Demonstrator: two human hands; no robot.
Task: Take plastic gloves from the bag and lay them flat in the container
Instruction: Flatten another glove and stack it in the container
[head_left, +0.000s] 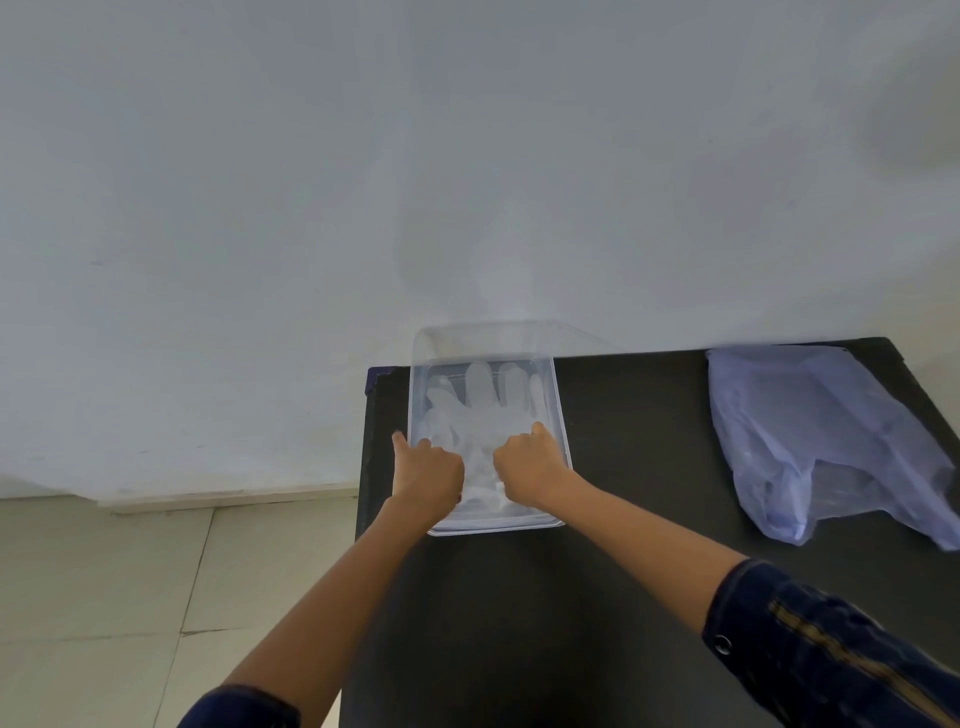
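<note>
I read this as a plain indoor room, though I cannot tell whether home or workplace. A black table (649, 467) stands pushed against a bare white wall (363, 182). Left of the table, pale floor tiles (104, 597) run to a low skirting strip (228, 499) at the wall's foot.

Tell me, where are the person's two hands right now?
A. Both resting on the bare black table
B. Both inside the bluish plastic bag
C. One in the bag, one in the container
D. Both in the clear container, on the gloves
D: the left hand and the right hand both sit in the clear container, pressing on the gloves, while the bag lies apart on the table.
</note>
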